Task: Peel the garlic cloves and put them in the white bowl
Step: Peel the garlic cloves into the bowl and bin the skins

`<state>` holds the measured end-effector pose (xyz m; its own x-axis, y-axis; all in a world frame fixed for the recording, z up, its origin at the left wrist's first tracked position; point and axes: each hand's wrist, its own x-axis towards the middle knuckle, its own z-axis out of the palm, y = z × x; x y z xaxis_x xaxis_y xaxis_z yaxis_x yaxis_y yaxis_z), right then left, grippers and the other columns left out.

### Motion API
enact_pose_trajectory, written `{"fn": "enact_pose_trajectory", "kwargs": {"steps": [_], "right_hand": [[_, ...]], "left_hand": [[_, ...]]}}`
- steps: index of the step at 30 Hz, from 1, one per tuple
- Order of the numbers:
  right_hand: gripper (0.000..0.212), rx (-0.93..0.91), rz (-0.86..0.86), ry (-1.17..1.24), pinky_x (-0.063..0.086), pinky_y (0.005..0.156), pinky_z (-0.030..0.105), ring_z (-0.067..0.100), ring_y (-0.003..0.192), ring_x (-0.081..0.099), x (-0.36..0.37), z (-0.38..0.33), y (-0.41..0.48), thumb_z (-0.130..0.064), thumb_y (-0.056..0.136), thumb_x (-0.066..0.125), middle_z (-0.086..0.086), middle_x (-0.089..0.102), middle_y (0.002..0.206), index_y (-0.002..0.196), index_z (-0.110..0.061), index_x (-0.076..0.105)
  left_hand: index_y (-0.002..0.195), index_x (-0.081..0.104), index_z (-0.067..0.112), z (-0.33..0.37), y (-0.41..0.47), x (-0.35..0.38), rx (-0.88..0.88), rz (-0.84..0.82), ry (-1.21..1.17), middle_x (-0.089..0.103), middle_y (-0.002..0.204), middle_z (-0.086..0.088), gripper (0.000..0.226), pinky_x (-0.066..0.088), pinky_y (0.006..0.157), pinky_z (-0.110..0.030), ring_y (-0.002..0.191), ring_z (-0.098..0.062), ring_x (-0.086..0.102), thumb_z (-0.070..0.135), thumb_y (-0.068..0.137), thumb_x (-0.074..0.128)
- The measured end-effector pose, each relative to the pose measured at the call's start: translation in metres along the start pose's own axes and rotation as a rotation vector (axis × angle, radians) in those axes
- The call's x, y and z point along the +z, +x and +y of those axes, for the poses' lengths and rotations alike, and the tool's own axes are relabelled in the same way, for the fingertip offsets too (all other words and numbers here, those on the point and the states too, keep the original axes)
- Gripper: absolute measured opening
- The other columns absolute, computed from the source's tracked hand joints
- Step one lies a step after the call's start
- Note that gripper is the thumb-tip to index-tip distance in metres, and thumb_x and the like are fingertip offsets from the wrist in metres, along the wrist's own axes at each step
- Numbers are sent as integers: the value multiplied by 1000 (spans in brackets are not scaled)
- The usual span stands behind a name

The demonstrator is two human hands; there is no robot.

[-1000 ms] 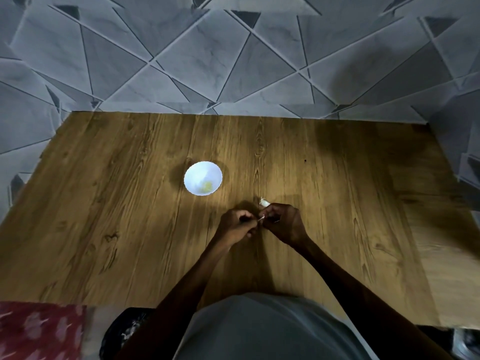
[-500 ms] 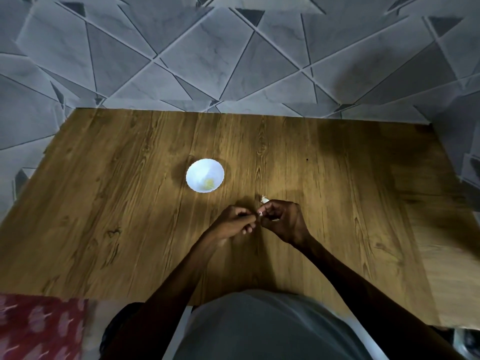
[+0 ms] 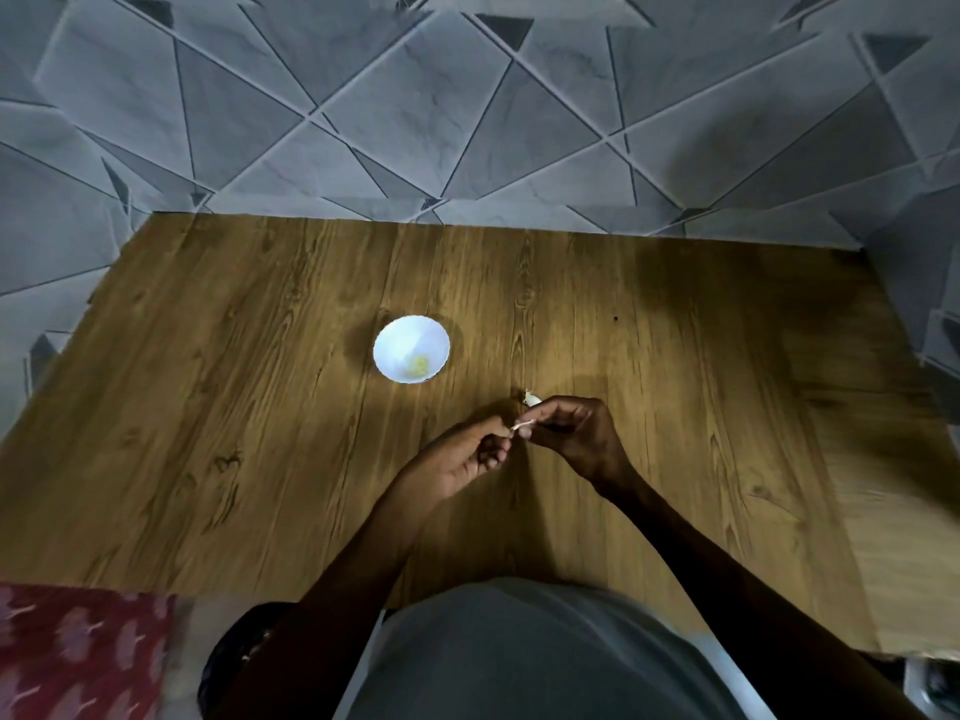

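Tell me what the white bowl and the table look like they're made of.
White bowl: smooth, plain white with a faintly scalloped rim, so glazed ceramic or glossy plastic; the look leaves it open. Table: brown grain lines and knots under a flat, even sheen, likely wood-pattern laminate, possibly varnished wood.

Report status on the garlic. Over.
Left hand, right hand both pinching garlic clove. White bowl holds a yellowish piece. Loose garlic bit on table beside right hand. Nothing blocks bowl.

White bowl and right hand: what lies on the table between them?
In the head view, one small white garlic piece lies beside the right hand, apart from the white bowl; otherwise bare table.
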<state>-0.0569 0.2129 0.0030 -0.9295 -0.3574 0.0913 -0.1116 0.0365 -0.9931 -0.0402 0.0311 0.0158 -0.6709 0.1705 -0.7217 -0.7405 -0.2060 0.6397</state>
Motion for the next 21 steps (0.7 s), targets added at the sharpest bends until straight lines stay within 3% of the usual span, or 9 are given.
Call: {"fn": "enact_pose_trajectory", "kwargs": {"steps": [10,15,18,21], "right_hand": [[17,186,115,11,60,74,37,29,85,73,2,15,-5,-2,85,72,12,76,90,102,0,73],[17,188,162,-45,59,74,33,23,83,73,4,17,-7,-1,83,74,7,76,89,101,-2,74],[19,188,193,-12,57,74,25,21,84,73,6,17,-8,3,82,73,8,77,91,101,1,74],[20,179,200,-10,57,76,26,20,87,74,7,18,-9,0,81,75,6,77,93,101,0,74]], "left_hand": [[82,65,16,-13,10,-2,268,172,729,61,60,4,11,37,44,-14,48,-6,54,20,91,59],[84,72,13,-14,14,-1,308,173,549,68,61,0,6,50,57,-22,54,-8,61,18,83,74],[90,70,2,-11,10,5,306,172,343,67,64,-6,10,48,52,-16,51,-6,60,5,82,75],[96,69,0,-8,7,5,298,158,260,68,68,-7,14,47,51,-14,53,-5,62,4,83,73]]}}
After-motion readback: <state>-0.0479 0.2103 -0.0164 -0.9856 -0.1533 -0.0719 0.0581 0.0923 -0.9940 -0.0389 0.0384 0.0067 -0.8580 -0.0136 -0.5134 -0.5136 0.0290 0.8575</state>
